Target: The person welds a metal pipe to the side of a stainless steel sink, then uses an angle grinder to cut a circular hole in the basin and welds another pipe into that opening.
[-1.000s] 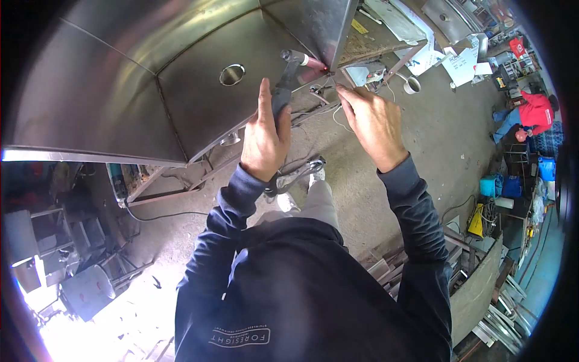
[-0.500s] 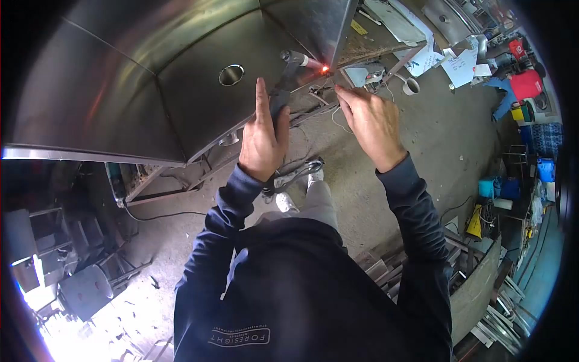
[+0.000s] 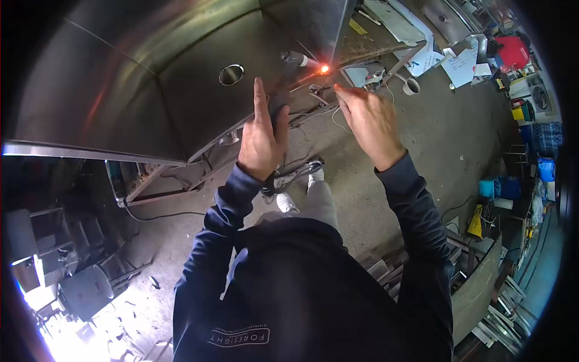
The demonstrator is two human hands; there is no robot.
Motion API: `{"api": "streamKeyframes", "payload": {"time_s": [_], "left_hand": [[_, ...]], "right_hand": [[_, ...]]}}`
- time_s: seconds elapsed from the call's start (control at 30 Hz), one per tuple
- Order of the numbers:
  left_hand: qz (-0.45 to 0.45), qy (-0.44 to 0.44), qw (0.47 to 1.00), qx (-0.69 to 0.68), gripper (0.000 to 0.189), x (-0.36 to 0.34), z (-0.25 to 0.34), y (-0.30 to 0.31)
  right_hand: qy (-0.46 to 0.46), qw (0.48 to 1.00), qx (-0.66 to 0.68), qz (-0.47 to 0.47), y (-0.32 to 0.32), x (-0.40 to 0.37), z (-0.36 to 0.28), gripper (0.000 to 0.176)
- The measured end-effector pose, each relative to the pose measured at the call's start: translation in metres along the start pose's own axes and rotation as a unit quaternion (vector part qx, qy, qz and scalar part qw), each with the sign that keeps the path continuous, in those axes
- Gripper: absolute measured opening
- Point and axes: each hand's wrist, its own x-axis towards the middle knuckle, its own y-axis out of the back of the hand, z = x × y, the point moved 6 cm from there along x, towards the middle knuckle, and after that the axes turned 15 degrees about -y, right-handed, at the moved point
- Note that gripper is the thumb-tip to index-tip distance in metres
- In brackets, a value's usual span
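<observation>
Black torch (image 3: 280,101) fills the left hand's (image 3: 260,142) grip, its glowing tip (image 3: 324,69) near the right hand (image 3: 370,125), which pinches a thin rod (image 3: 333,81).

The torch (image 3: 294,58) is at the sink's (image 3: 120,111) right corner, right of the drain hole (image 3: 231,75); cup (image 3: 411,87) and papers (image 3: 459,67) further right.

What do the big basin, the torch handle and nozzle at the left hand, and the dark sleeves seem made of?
Basin: sheet metal, probably stainless steel, with a satin sheen; soft reflections and seams show.
Torch handle: matte and dark, perhaps plastic or rubber.
Nozzle: paler, possibly ceramic; the glow obscures its finish.
Sleeves: soft matte fabric, bunched in folds.
</observation>
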Motion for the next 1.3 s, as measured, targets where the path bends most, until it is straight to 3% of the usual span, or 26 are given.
{"api": "streamKeyframes", "payload": {"time_s": [0.03, 0.2, 0.27, 0.33, 0.37, 0.43, 0.53, 0.63, 0.77, 0.87, 0.93, 1.17, 1.23, 1.27, 1.3], "left_hand": [[0.019, -0.113, 0.991, 0.075, 0.077, 0.001, 0.000, -0.001], [0.003, -0.098, 0.993, 0.069, 0.076, 0.005, 0.004, 0.003], [-0.019, -0.072, 0.996, 0.048, 0.076, -0.004, -0.020, 0.000], [-0.074, -0.099, 0.980, -0.153, 0.076, -0.031, -0.074, -0.019], [-0.074, -0.099, 0.981, -0.152, 0.076, -0.022, -0.053, -0.016], [-0.010, -0.048, 0.998, 0.036, 0.077, 0.004, 0.004, 0.003], [0.038, -0.150, 0.985, 0.071, 0.081, 0.005, 0.007, 0.004], [0.039, -0.099, 0.992, 0.063, 0.072, 0.001, 0.002, 0.004], [0.045, -0.141, 0.985, 0.093, 0.070, 0.003, 0.005, 0.005], [-0.009, -0.069, 0.997, 0.042, 0.079, 0.002, -0.002, 0.002], [0.011, -0.052, 0.998, 0.042, 0.068, 0.001, -0.003, 0.002], [0.023, -0.097, 0.992, 0.081, 0.067, -0.001, -0.014, 0.002], [0.022, -0.285, 0.954, 0.090, 0.066, -0.008, -0.021, 0.002], [0.022, -0.285, 0.954, 0.090, 0.066, -0.006, -0.008, 0.003], [0.007, -0.164, 0.985, 0.055, 0.067, 0.001, 0.003, 0.003]], "right_hand": [[-0.003, 1.000, 0.004, 0.004, -0.001, 0.000, 0.001, 0.022], [-0.018, 1.000, 0.006, -0.008, -0.002, 0.001, 0.003, 0.021], [0.043, 0.999, 0.011, 0.027, 0.001, -0.001, -0.001, 0.021], [0.036, 0.999, 0.010, 0.022, -0.001, -0.001, 0.000, 0.021], [0.028, 0.999, 0.008, 0.017, -0.002, 0.000, 0.000, 0.021], [0.014, 1.000, 0.005, 0.008, -0.003, 0.001, 0.002, 0.020], [-0.004, 1.000, -0.002, -0.005, 0.000, 0.003, -0.001, 0.021], [-0.010, 1.000, -0.006, -0.014, 0.000, 0.003, -0.002, 0.022], [-0.007, 1.000, -0.006, -0.011, -0.001, 0.003, -0.001, 0.021], [-0.003, 1.000, -0.004, -0.007, -0.001, 0.003, 0.000, 0.021], [-0.004, 1.000, -0.001, -0.005, -0.001, 0.003, 0.000, 0.021], [0.000, 1.000, -0.009, -0.007, 0.001, 0.002, 0.000, 0.020], [0.004, 1.000, -0.005, -0.003, 0.002, 0.003, 0.000, 0.021], [-0.001, 1.000, -0.026, -0.018, -0.001, 0.003, 0.000, 0.021], [-0.006, 0.998, -0.046, -0.032, -0.003, 0.004, 0.000, 0.022]]}}
